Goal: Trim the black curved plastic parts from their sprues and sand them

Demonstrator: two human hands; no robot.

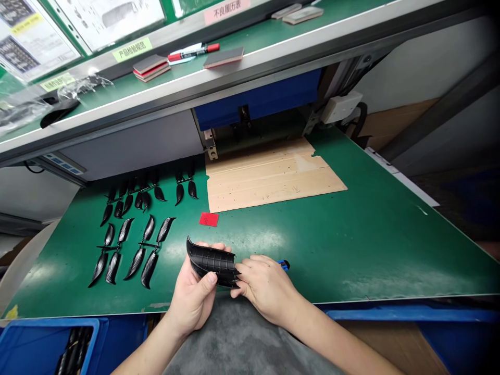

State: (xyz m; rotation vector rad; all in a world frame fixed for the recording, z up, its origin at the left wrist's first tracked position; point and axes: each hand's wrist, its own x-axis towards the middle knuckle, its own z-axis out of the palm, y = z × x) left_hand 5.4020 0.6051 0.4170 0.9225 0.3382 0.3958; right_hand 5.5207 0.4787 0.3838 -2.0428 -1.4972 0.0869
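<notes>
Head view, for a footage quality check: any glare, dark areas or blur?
Head view: pale sheen on the green tabletop; highlights on ribbed black parts; upper right corner nearly black; small print on the leftmost sheet too soft to read; hands and held black item fairly sharp.

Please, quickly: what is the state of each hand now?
Left hand: closed, holding the curved black part.
Right hand: fingers curled at the part's end; whether gripping, cannot tell.

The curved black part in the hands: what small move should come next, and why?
Perhaps ease the right hand slightly away from the end of the curved black part. That hand's fingers crowd the end and may hide some of it, while the left hand grips the part and could likely steady it alone.
</notes>
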